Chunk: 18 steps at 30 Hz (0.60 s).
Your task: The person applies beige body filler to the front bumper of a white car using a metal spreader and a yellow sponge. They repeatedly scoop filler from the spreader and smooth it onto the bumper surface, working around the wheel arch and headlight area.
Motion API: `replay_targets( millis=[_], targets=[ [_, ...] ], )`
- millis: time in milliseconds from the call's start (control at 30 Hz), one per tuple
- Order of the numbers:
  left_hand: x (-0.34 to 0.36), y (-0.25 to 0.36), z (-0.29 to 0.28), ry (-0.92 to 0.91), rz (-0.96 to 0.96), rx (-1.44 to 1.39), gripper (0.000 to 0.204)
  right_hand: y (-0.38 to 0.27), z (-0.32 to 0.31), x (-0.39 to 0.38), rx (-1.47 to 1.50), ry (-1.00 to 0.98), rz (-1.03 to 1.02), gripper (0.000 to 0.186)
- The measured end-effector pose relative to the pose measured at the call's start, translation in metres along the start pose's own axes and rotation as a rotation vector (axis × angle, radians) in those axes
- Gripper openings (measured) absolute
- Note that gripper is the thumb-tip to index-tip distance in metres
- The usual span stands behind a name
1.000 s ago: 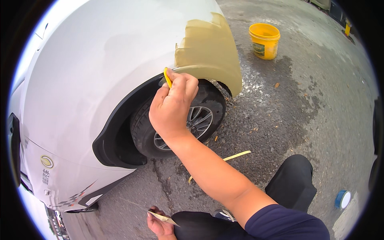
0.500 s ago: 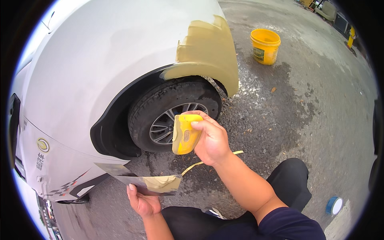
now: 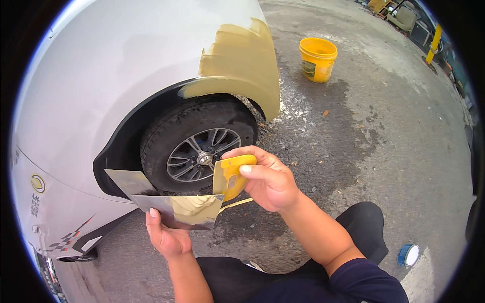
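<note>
1. My right hand is pinching the yellow spreader, thumb flat on its near face; the spreader sits left of the palm, broad face toward me.
2. Down on the left, my left hand has the metal plate gripped from below, thumb on the near side.
3. Here's the relation that counts: the spreader's lower left corner meets the plate's upper right corner in view. Touching or just beside? I can't tell from this angle.
4. The plate's long axis runs left to right, nearly level; the spreader stands close to upright, its smeared straight edge facing left.
5. Tan paste lies on the plate's right half, so the right hand's tool is right beside it.
6. Hidden: most of the left fingers, behind the plate, and the right fingertips, behind the spreader.
7. Hard to read: a metal flap at upper left, separate or joined, before the tyre.
</note>
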<state>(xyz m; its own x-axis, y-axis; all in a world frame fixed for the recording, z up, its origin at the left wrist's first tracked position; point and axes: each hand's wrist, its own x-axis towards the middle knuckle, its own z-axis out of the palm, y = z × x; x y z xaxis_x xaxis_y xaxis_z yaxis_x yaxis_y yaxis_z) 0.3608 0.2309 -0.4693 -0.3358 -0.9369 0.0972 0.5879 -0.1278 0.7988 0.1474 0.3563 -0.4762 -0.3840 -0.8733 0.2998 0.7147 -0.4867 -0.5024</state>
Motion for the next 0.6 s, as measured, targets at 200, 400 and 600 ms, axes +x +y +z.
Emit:
replay_targets(
  millis=[200, 400, 600],
  targets=[
    [-0.002, -0.006, -0.007, 0.089, -0.058, -0.074, 0.039, 0.022, -0.061, 0.004, -0.261, 0.070, 0.262, 0.036],
    [-0.012, -0.019, -0.027, 0.049, -0.167, -0.110, 0.033, 0.047, -0.190, 0.020, 0.046, 1.077, -0.038, 0.034],
    [-0.019, -0.015, -0.045, -0.023, -0.186, -0.092, 0.030, 0.043, -0.261, 0.045, 0.015, 1.039, -0.105, 0.041]
  ],
)
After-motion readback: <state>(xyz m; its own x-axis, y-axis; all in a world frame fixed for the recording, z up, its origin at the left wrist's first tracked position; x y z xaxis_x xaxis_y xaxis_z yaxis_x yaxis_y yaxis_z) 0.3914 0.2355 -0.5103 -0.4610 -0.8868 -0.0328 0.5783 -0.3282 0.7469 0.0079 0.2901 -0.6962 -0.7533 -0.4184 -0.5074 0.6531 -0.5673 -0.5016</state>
